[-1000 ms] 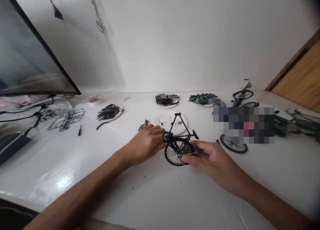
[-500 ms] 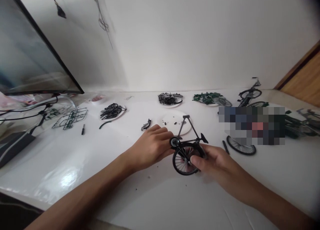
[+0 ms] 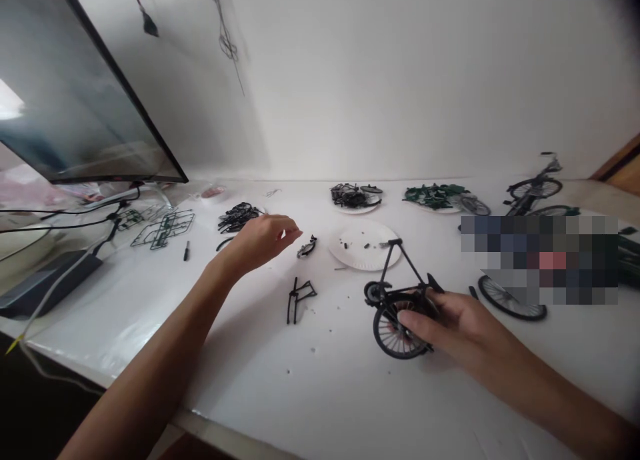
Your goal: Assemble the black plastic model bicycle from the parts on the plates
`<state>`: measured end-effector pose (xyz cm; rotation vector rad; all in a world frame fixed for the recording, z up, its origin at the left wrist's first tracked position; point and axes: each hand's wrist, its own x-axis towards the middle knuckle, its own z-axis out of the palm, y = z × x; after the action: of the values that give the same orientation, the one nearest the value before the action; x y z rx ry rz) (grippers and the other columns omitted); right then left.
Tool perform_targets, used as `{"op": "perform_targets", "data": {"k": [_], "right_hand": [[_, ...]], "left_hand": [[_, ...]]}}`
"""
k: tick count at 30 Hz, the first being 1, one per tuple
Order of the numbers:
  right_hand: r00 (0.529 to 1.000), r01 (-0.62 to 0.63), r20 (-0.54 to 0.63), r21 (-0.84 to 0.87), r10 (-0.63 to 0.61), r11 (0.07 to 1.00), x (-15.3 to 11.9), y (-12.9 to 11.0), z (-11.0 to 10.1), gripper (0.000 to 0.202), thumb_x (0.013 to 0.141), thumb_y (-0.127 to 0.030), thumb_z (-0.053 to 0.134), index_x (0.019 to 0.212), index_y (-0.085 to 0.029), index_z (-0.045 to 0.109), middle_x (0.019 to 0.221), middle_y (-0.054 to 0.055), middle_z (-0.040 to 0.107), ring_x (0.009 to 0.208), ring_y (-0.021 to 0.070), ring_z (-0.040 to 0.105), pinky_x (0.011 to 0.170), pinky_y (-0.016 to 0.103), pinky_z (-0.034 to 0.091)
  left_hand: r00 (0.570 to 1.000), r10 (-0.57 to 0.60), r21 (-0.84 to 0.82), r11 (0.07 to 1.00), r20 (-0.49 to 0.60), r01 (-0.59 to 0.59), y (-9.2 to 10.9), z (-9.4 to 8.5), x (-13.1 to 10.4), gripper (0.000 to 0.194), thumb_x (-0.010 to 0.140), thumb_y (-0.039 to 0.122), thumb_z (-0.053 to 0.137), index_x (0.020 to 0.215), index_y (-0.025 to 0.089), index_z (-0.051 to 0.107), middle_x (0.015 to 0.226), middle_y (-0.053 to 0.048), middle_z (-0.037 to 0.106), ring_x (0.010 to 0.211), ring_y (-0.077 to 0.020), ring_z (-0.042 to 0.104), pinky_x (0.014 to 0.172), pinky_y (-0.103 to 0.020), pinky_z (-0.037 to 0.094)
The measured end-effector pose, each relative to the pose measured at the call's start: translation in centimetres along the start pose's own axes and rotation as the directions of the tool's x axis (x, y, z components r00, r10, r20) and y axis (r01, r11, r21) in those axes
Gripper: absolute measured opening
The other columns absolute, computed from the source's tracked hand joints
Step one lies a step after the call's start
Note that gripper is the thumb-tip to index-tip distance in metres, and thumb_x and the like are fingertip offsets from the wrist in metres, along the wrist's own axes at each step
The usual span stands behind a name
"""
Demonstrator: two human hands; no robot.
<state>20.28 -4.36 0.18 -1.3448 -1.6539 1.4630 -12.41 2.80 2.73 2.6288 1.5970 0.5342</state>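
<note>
My right hand [image 3: 457, 327] grips a model bicycle [image 3: 403, 290], a dark frame with one spoked wheel, its thumb pressed over the wheel. The bicycle is held above the white table. My left hand [image 3: 265, 239] is off to the left, fingers loosely curved and a gap between thumb and forefinger, with nothing visible in it. It hovers by a plate of black parts [image 3: 237, 215] and partly hides it. Just right of its fingertips lies a small dark curved part [image 3: 307, 247]. A black forked frame piece [image 3: 300, 297] rests on the table between my hands.
A white plate [image 3: 345, 257] holds several tiny parts. Behind stand plates of black parts [image 3: 350, 197] and green parts [image 3: 433, 197]. A loose wheel [image 3: 513, 299] and another model bicycle [image 3: 535, 187] are at right. Green sprues [image 3: 165, 230], a screwdriver [image 3: 187, 251] and a monitor [image 3: 95, 93] are left.
My left hand has left the bicycle and moved left towards the plate of black parts. The forked frame piece now shows on the table. My right hand keeps hold of the bicycle.
</note>
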Motion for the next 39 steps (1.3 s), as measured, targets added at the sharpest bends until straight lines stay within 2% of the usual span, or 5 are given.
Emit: {"op": "perform_targets", "data": {"k": [9,18,25,31,39], "right_hand": [[0.989,0.124,-0.058,-0.167,-0.135,0.978,-0.3,1.3,0.4,0.032,0.082,-0.048,0.073,0.104,-0.025,0.070,0.103,0.008,0.075,0.095,0.0292,0.069,0.079,0.036,0.055],[0.977,0.138,-0.115,-0.315,-0.182,0.939,-0.2,1.1,0.6,0.041,0.086,-0.054,0.066,0.118,-0.030,0.058,0.108,0.008,0.071,0.101,0.0294,0.067,0.083,0.038,0.053],[0.951,0.133,-0.182,-0.489,-0.250,0.862,0.9,2.1,0.2,0.040,0.089,-0.055,0.059,0.119,-0.028,0.058,0.115,0.011,0.068,0.107,0.0325,0.064,0.091,0.048,0.049],[0.619,0.391,-0.174,-0.778,-0.766,0.493,0.0,0.4,0.6,0.027,0.094,-0.033,0.059,0.119,-0.025,0.056,0.115,0.007,0.065,0.110,0.0261,0.060,0.098,0.042,0.044],[0.725,0.581,-0.025,-0.513,-0.688,0.631,-1.1,0.1,2.9,0.008,0.095,-0.019,0.060,0.100,-0.026,0.061,0.086,-0.001,0.066,0.082,0.0149,0.060,0.073,0.028,0.049]], "left_hand": [[0.843,-0.157,-0.081,0.970,0.515,0.230,1.2,-0.5,-1.8,0.055,0.081,0.067,0.062,0.058,0.018,0.058,0.052,0.000,0.055,0.039,-0.0087,0.037,0.040,-0.026,0.023],[0.803,-0.117,-0.185,0.944,0.585,0.273,1.9,-1.3,-2.6,0.023,0.085,0.044,0.064,0.082,0.021,0.065,0.082,-0.001,0.071,0.063,-0.0139,0.061,0.051,-0.022,0.042],[0.885,-0.037,-0.297,0.935,0.464,0.195,1.1,-0.3,-2.0,0.019,0.089,0.038,0.062,0.088,0.019,0.065,0.082,-0.002,0.070,0.063,-0.0124,0.061,0.054,-0.022,0.044],[0.991,0.035,-0.418,0.908,0.127,0.021,5.2,1.7,-1.9,0.012,0.099,0.031,0.055,0.102,0.020,0.060,0.097,-0.002,0.070,0.086,-0.0126,0.064,0.077,-0.025,0.050],[0.866,0.420,-0.354,0.793,-0.273,-0.496,10.5,2.9,-3.1,0.007,0.097,0.021,0.062,0.100,0.014,0.061,0.087,-0.005,0.070,0.075,-0.0134,0.063,0.070,-0.026,0.050]]}}
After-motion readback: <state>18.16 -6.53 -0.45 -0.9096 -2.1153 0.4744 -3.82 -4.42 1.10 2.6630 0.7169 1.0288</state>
